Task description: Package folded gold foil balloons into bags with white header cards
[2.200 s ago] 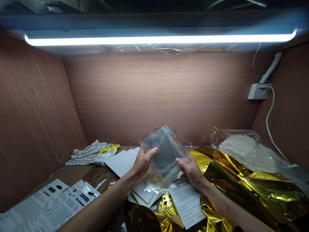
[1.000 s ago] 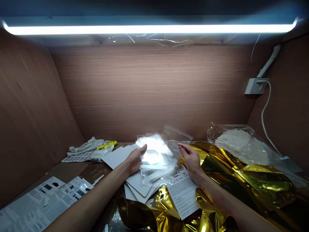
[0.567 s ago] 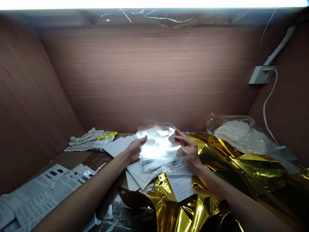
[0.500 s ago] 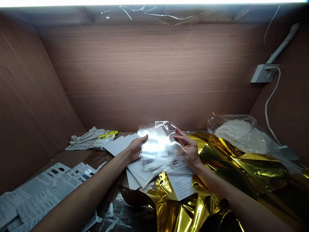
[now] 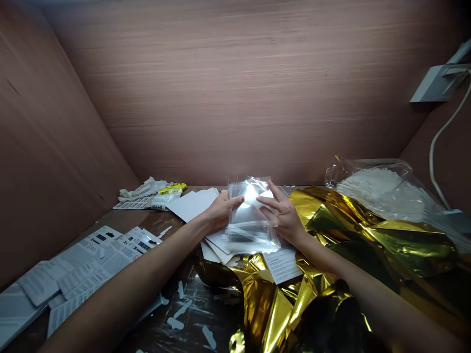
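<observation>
I look down at a brown table enclosed by a wooden back wall and a wooden left wall. At the far right, a white socket box is fixed high, with a pale cable hanging from it. Printed cards cover the left side; wrinkled gold foil spreads over the right side and the near middle.

In the middle I see a stack of clear bags, held in front of white cards; whether it touches them, I cannot tell. Its long axis runs from near to far, rather straight, and the ends with the strip-like folds point to the near side. The left hand grips the left edge, thumb on top. The right hand touches the right edge with fingers stretched; I cannot tell if it grips.
</observation>
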The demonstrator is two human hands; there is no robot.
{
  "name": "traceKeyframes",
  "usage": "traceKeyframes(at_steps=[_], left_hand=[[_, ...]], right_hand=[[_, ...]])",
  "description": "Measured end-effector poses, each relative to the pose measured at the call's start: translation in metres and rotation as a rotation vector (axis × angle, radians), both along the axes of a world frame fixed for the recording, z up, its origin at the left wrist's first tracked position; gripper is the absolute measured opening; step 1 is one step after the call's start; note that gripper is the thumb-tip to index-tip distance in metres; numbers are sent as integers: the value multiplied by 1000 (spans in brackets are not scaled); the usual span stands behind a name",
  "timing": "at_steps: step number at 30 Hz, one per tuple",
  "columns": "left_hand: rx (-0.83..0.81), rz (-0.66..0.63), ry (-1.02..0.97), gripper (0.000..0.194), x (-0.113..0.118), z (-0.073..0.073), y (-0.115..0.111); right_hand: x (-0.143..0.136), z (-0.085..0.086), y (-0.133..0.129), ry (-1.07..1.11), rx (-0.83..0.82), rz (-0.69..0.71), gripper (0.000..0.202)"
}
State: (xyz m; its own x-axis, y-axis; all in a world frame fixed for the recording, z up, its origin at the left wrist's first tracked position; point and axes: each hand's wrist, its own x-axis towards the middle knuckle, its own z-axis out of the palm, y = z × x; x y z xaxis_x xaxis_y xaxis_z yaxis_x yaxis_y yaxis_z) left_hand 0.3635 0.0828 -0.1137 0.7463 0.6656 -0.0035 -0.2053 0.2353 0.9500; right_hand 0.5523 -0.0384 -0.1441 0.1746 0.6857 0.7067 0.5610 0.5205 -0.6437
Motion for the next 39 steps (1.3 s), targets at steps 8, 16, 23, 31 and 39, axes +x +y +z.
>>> traceKeyframes(at_steps=[8,16,23,31,39], left_hand=[[121,219,-8,24,5,-6,9],[200,206,-23,28,6,-2,5],[239,240,-28,25,8,-1,0],[184,239,-10,23,7,-3,2],[102,207,-29,30,6,-2,5]], right_hand=[[-1,15,1,813,-423,295,42],[0,10,0,886,-485,285,70],[-1,9,1,866,-459,255,73],[2,3,5,873,-421,248,69],[5,-2,10,882,-391,270,48]])
